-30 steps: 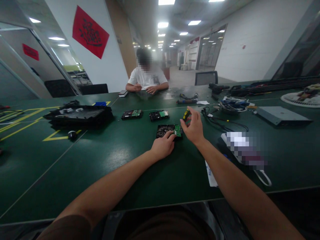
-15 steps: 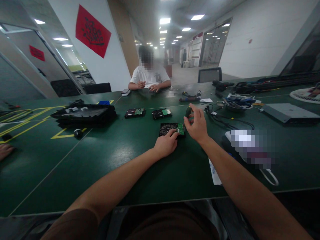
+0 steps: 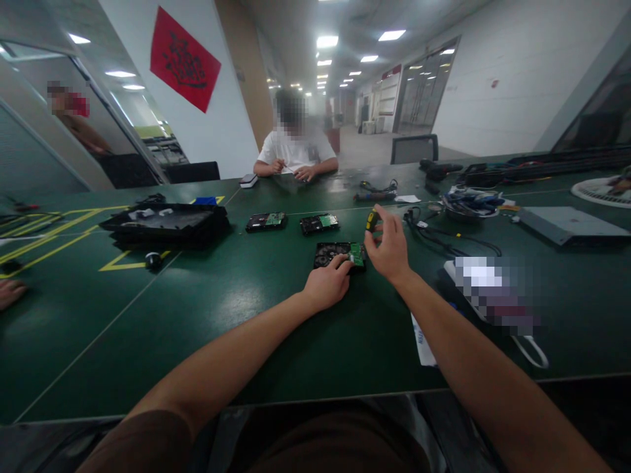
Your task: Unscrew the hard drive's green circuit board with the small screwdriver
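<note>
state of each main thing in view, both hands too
Left hand, resting on nearest drive
Right hand, holding yellow-black tool
Nearest drive, circuit board up
Two farther drives, circuit boards up
Black tray, open side up
Grey box, lying flat
Ceiling lights, on

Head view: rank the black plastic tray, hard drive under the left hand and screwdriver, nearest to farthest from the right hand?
1. Screwdriver: in the right hand itself.
2. Hard drive: just left, under the left hand.
3. Black plastic tray: far left.
</note>
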Demonstrator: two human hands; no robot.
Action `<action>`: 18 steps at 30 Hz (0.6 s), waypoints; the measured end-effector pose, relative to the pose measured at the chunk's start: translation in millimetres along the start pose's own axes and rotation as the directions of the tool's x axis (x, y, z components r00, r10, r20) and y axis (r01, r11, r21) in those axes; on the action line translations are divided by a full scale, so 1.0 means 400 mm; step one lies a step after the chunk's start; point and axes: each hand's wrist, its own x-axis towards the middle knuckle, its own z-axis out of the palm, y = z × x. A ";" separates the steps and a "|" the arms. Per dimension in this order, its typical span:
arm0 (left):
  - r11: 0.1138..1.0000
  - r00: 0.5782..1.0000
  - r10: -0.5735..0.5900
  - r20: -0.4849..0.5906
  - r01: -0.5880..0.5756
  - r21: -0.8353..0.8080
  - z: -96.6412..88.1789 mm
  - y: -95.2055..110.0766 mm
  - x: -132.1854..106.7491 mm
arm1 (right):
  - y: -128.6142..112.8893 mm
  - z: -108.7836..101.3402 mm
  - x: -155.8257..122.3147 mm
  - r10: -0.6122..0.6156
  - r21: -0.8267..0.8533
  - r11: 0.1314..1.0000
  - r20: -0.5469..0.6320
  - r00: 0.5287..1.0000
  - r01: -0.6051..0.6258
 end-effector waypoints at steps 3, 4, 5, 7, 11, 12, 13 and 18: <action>1.000 1.000 -0.003 -0.008 0.003 -0.003 -0.002 0.000 -0.001 | 0.001 0.000 0.000 0.006 0.001 1.000 -0.005 1.000 -0.006; 1.000 1.000 -0.002 -0.008 0.002 -0.001 -0.001 0.000 -0.001 | 0.001 0.000 0.000 0.005 0.001 1.000 -0.002 1.000 -0.005; 1.000 1.000 -0.002 -0.008 0.002 0.001 -0.001 0.000 0.000 | 0.002 0.001 0.000 0.002 0.000 1.000 0.003 1.000 -0.002; 1.000 1.000 -0.002 -0.006 0.002 0.005 0.001 0.000 0.000 | 0.001 0.001 0.000 -0.004 -0.005 1.000 0.009 1.000 0.004; 1.000 1.000 0.002 -0.021 -0.002 -0.001 0.005 -0.001 0.002 | -0.004 -0.001 0.000 -0.007 -0.019 1.000 -0.013 1.000 0.007; 1.000 1.000 0.003 -0.024 -0.003 -0.004 0.006 -0.001 0.002 | -0.005 -0.002 0.000 -0.005 -0.022 1.000 -0.018 1.000 0.005; 1.000 1.000 0.001 -0.026 -0.002 -0.005 0.007 -0.002 0.003 | -0.006 -0.003 0.000 -0.002 -0.025 1.000 -0.019 1.000 0.002; 1.000 1.000 0.005 -0.027 -0.005 0.004 0.011 -0.001 0.004 | -0.006 -0.004 0.000 -0.009 -0.023 1.000 0.006 1.000 0.009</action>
